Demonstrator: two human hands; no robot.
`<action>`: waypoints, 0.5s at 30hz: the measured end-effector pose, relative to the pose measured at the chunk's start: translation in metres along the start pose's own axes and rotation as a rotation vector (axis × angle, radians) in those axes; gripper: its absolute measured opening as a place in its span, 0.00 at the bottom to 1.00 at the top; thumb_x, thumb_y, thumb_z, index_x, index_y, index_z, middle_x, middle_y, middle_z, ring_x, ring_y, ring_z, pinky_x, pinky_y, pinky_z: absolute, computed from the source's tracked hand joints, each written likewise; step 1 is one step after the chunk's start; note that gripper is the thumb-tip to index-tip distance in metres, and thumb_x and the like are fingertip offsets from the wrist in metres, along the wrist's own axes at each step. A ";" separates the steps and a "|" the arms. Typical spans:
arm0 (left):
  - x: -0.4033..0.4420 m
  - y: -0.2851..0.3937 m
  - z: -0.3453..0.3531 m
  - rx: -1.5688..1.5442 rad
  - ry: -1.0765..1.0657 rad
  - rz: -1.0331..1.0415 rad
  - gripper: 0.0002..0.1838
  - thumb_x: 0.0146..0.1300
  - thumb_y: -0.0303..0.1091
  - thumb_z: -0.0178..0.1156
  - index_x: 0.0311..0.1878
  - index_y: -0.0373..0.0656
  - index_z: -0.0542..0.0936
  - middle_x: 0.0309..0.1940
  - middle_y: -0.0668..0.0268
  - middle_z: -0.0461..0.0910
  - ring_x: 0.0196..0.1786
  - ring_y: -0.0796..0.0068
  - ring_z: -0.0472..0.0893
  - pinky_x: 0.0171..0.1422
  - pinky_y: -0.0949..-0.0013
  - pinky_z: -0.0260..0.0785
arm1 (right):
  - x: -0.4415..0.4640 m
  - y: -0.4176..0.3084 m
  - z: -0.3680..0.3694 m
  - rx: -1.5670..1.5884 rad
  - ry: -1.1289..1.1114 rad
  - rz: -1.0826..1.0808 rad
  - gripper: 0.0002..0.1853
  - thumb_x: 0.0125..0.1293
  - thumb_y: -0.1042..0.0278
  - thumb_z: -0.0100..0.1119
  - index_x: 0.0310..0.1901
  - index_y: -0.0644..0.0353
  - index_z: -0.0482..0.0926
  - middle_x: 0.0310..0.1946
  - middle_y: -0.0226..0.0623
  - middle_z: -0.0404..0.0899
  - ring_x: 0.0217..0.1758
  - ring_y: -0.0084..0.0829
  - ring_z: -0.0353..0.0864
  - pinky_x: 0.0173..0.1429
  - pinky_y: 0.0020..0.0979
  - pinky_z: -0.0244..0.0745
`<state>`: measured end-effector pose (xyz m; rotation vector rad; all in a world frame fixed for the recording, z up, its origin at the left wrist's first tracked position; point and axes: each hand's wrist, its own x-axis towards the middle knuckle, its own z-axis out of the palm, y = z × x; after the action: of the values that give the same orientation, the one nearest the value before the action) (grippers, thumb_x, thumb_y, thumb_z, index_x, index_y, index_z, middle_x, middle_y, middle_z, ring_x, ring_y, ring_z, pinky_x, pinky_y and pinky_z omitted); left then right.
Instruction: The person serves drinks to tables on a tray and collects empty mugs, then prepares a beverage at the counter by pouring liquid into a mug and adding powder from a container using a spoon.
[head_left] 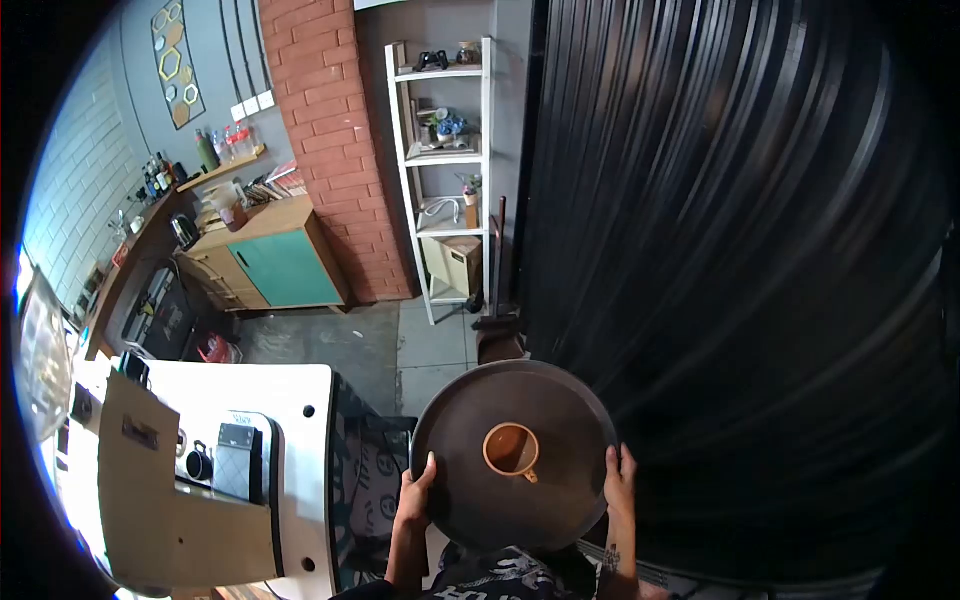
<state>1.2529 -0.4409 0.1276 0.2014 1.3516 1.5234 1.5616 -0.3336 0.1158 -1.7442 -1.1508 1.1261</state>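
Observation:
A round dark brown tray point(460, 500) is held level in front of my body. My left hand point(417, 492) grips its left rim, thumb on top and the other fingers hidden beneath. On the right rim, my right hand point(620, 480) holds on with its fingers wrapped at the edge. Near the tray's middle stands an orange-brown cup point(511, 450), its handle pointing toward me. Neither hand touches the cup.
A white table point(305, 450) with a beige machine point(190, 545) is at left. Ahead are a green-doored cabinet point(285, 268), a brick column point(335, 130) and a white shelf point(450, 158). A black corrugated shutter point(740, 250) fills the right side.

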 end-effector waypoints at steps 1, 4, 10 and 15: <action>0.011 0.011 0.008 0.003 0.011 0.004 0.12 0.69 0.41 0.61 0.37 0.41 0.81 0.30 0.72 0.80 0.30 0.82 0.77 0.34 0.74 0.70 | 0.013 -0.018 0.010 0.021 -0.001 0.029 0.34 0.73 0.49 0.53 0.69 0.67 0.61 0.67 0.48 0.63 0.72 0.36 0.61 0.73 0.34 0.56; 0.053 0.024 0.017 -0.019 0.038 0.043 0.12 0.69 0.40 0.61 0.34 0.42 0.81 0.27 0.72 0.79 0.26 0.82 0.76 0.30 0.74 0.68 | 0.061 -0.033 0.043 0.029 -0.054 0.023 0.34 0.73 0.47 0.51 0.70 0.64 0.60 0.68 0.48 0.61 0.73 0.39 0.59 0.74 0.37 0.55; 0.134 0.061 0.036 -0.082 0.130 0.068 0.11 0.68 0.38 0.61 0.36 0.40 0.82 0.27 0.71 0.80 0.26 0.81 0.78 0.31 0.74 0.70 | 0.167 -0.059 0.119 0.054 -0.123 -0.080 0.31 0.73 0.52 0.54 0.68 0.65 0.63 0.68 0.45 0.62 0.72 0.36 0.60 0.74 0.35 0.56; 0.226 0.101 0.050 -0.243 0.225 0.113 0.11 0.69 0.37 0.61 0.42 0.36 0.82 0.32 0.67 0.82 0.32 0.77 0.81 0.37 0.70 0.75 | 0.260 -0.125 0.204 -0.005 -0.314 -0.180 0.34 0.73 0.45 0.50 0.70 0.63 0.61 0.69 0.47 0.57 0.73 0.41 0.58 0.74 0.38 0.56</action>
<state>1.1301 -0.2212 0.1176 -0.0493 1.3315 1.8333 1.3894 -0.0253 0.0931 -1.4663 -1.4674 1.3158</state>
